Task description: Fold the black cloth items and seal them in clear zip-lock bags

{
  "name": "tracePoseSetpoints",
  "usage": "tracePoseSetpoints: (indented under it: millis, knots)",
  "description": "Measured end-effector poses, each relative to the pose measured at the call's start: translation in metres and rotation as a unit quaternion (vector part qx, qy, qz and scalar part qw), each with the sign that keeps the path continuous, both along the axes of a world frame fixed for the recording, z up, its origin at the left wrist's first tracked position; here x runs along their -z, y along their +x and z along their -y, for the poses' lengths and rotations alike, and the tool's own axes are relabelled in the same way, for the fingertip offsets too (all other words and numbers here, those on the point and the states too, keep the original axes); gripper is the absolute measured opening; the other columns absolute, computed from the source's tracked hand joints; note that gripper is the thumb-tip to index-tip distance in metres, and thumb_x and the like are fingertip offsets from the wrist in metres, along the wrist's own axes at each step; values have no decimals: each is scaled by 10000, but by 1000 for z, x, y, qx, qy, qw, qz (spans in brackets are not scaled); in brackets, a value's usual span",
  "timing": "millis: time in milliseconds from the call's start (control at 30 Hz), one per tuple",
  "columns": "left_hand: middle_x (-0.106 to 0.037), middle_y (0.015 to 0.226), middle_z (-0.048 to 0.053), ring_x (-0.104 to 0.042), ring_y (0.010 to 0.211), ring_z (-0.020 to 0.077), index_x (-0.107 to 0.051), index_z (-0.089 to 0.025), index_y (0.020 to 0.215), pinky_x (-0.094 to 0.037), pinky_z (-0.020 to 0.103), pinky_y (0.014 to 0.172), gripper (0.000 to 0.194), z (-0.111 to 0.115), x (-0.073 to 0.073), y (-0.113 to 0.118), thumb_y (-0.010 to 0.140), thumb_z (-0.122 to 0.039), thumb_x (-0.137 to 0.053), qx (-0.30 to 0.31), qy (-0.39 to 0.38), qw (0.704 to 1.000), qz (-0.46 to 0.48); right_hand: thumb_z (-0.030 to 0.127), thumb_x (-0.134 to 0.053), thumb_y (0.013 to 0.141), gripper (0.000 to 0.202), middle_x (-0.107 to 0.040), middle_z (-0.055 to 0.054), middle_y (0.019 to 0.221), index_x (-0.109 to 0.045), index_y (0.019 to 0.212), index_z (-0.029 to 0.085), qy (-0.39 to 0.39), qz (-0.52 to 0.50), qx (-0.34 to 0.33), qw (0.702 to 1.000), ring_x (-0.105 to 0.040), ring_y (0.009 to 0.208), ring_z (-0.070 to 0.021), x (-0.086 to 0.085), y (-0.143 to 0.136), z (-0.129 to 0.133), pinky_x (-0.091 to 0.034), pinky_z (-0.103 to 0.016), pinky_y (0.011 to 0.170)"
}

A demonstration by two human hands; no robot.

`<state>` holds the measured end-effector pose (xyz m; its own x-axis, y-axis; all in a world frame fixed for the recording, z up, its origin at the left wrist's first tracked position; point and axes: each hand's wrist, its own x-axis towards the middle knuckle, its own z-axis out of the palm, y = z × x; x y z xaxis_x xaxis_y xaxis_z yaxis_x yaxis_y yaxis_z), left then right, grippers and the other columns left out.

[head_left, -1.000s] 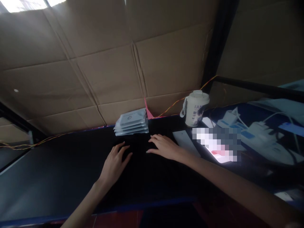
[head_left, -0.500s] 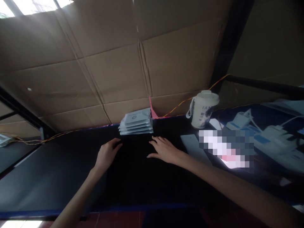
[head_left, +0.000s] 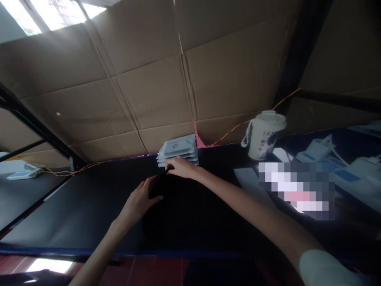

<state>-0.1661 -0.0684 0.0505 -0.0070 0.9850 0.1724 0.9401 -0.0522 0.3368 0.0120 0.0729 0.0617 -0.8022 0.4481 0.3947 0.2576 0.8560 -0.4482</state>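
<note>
A piece of black material (head_left: 158, 183), cloth by its look, lies on the dark tabletop, and its far left edge is lifted between my hands. My right hand (head_left: 182, 167) pinches that edge just in front of a stack of pale flat packets (head_left: 180, 147). Lower and to the left, my left hand (head_left: 141, 201) has its fingers behind the raised edge and its thumb in front, around the material. Black on black hides most of the material's outline.
A white lidded cup (head_left: 266, 135) with a strap stands at the back right. Near it lie a grey flat sheet (head_left: 251, 180), a blurred-out bright patch (head_left: 294, 190) and white devices with cables (head_left: 320, 149). Cardboard (head_left: 154, 91) walls the back edge; a black metal frame (head_left: 41, 127) stands left.
My right hand has moved left and farther back, from spread fingers to a pinch. My left hand now has the material's lifted edge between fingers and thumb. The view has shifted slightly left.
</note>
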Motion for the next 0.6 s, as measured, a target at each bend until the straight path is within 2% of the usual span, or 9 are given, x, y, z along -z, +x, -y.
tracePoseSetpoints:
  millis: [167,267,367,500,600]
  knots:
    - [-694,1021,43,-670,944,245,-473,-243,1221,-489,334,777,435,25,3,-10,790,-185,-486,-19,-84,996,-4,117,-621,803,166,-713,-77,942,-672,958,147,10,9,47,999,-644,871,-191,7,1,0,-448,-272,711]
    - [-708,1013,50,-678,958,253,-466,-227,1248,-495,323,761,420,32,-3,-8,835,-204,-400,-27,-87,996,22,161,-640,808,143,-719,-87,902,-690,941,149,26,23,57,998,-649,837,-213,11,-1,0,-450,-290,681]
    - [-715,979,70,-691,924,258,-388,-192,1349,-510,321,721,477,35,-10,-1,879,-244,-333,-28,-94,993,57,201,-627,835,131,-719,-80,912,-699,939,165,48,29,61,997,-648,827,-205,16,-4,0,-454,-291,691]
    - [-703,799,55,-698,649,239,-298,-164,1412,-523,307,558,572,40,-15,8,876,-354,-363,-53,-122,988,82,209,-541,905,170,-701,-93,959,-685,968,146,86,18,79,993,-626,883,-200,30,-7,1,-449,-306,771]
    - [-682,898,72,-634,466,188,-285,-161,1406,-505,291,431,689,44,-15,9,775,-361,-474,-100,-158,978,96,195,-463,945,222,-678,-116,989,-661,1001,109,117,-4,92,989,-591,955,-211,46,-8,5,-420,-331,853]
